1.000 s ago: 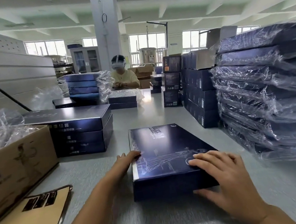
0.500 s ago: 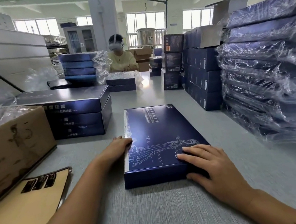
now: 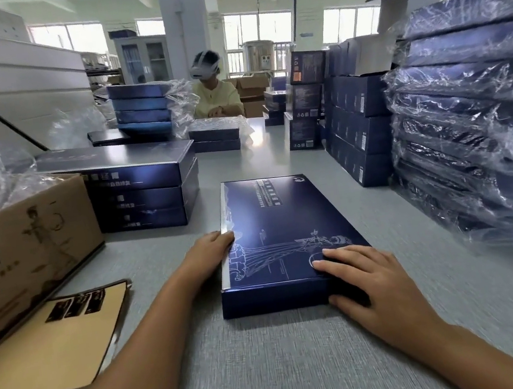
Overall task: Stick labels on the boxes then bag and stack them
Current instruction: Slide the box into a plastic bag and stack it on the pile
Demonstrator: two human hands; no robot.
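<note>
Grey table (image 3: 277, 376): blue box (image 3: 273, 225), carton (image 3: 20, 238), label sheet (image 3: 47, 345), box stacks (image 3: 139, 186)
</note>
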